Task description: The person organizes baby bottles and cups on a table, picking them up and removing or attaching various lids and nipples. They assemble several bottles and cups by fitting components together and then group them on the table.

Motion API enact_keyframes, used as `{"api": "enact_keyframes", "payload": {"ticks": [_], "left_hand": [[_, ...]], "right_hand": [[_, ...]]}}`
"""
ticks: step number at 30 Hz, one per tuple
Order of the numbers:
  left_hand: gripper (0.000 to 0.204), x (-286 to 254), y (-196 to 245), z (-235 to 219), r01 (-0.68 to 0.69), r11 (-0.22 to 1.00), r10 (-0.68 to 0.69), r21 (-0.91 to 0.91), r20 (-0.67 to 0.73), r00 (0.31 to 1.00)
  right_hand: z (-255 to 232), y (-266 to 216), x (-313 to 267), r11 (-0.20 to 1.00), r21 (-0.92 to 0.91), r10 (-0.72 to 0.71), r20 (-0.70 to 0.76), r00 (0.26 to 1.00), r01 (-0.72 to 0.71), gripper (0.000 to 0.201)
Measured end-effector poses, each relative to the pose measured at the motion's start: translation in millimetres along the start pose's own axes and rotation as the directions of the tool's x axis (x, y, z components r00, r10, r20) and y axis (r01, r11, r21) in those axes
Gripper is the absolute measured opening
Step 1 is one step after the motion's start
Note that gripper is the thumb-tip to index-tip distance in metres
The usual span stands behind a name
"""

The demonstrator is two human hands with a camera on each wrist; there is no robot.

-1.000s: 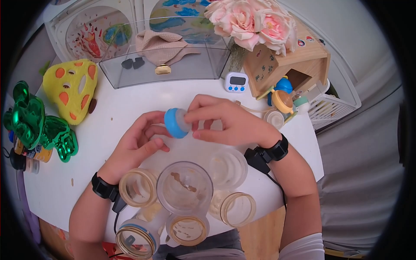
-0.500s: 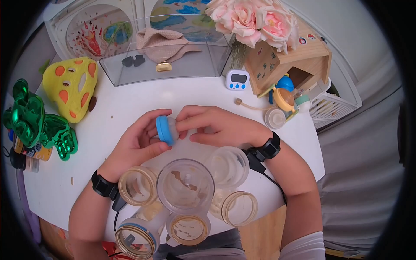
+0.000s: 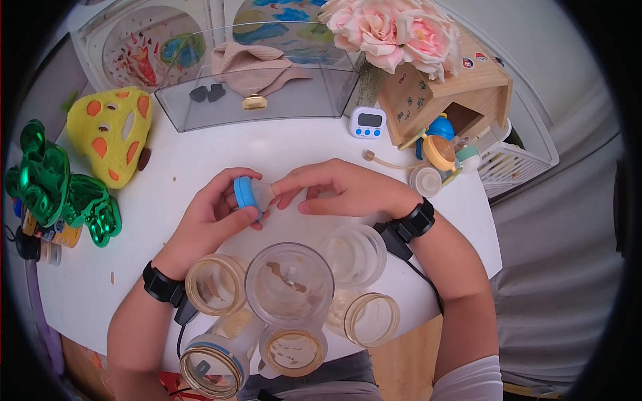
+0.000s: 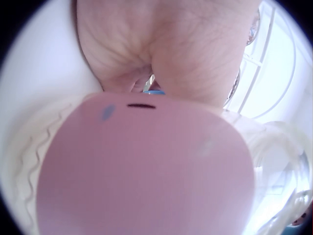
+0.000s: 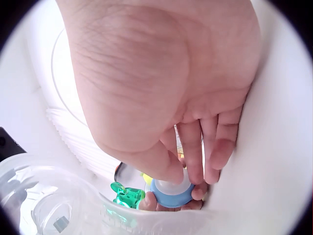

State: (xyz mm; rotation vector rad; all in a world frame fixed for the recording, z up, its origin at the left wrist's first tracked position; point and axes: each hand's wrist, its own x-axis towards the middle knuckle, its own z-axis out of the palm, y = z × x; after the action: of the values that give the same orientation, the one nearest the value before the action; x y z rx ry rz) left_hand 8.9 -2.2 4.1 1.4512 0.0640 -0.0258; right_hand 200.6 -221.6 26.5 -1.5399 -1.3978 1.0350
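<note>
A baby bottle nipple [image 3: 265, 194] in a blue collar ring [image 3: 245, 193] is held sideways above the table. My left hand [image 3: 212, 212] grips the ring between thumb and fingers. With its index finger stretched out, my right hand [image 3: 341, 189] touches the nipple's tip, its thumb standing apart below. In the right wrist view the blue ring [image 5: 171, 199] shows beyond the right hand's fingers [image 5: 191, 152]. Close in front of the hands stand several uncapped clear bottles, among them a wide one [image 3: 257, 287] and a tan-rimmed one [image 3: 189, 287].
A clear box [image 3: 200, 123] with a cloth stands at the back, beside a white timer [image 3: 367, 123]. At left are a yellow plush [image 3: 110, 137] and a shiny green figure [image 3: 47, 180]. A straw cup [image 3: 439, 154] and a small clear cap [image 3: 425, 181] sit at right.
Both hands came lower and a little left with the nipple and ring. The ring turned more edge-on, and the right index finger straightened against the tip.
</note>
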Motion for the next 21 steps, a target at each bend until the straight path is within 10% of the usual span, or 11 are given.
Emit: {"api": "enact_keyframes", "payload": {"ticks": [21], "left_hand": [[0.05,-0.6,-0.3,-2.0,0.01,1.0,-0.01,-0.019,0.023,1.0]], "right_hand": [[-6.3,4.6,-3.7,0.997,-0.034,-0.068,-0.046,0.997,0.066,0.046]]}}
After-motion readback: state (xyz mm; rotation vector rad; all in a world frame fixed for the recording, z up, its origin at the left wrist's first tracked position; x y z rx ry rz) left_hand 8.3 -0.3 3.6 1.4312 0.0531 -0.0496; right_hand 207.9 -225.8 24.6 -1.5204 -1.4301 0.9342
